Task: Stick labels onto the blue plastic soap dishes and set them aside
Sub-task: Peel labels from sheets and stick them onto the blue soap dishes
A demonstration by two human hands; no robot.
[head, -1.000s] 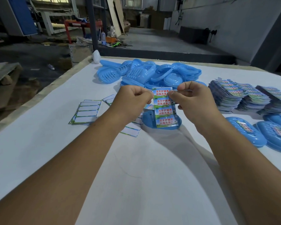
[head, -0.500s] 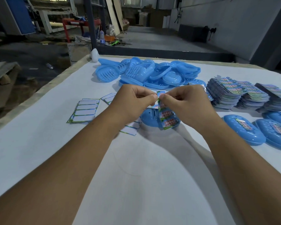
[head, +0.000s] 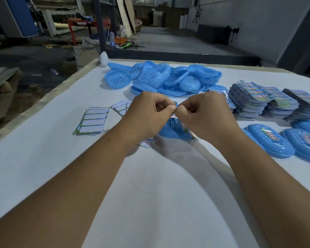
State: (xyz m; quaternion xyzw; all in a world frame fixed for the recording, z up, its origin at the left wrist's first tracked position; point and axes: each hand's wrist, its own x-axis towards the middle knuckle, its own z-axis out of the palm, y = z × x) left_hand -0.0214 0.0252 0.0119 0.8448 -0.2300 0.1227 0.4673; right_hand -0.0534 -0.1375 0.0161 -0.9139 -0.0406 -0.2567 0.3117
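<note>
My left hand [head: 147, 113] and my right hand [head: 206, 113] meet fingertip to fingertip above the table, both pinching the top edge of a label sheet [head: 184, 127]. The sheet hangs down behind my right hand, mostly hidden. Under the hands a blue soap dish [head: 174, 131] lies on the white table [head: 150, 194]. A heap of blue soap dishes [head: 161, 77] sits at the back. Two labelled soap dishes [head: 268, 140] lie at the right.
Stacks of printed label sheets [head: 254, 101] stand at the right back. Spent backing sheets [head: 92, 121] lie at the left, more of them under my left wrist. A white bottle [head: 104, 59] stands at the table's far left corner. Beyond the edge is a workshop floor.
The label sheet, held face-on between the hands a second ago, has turned edge-on and dropped behind my right hand. Both hands came together until their fingertips touch.
</note>
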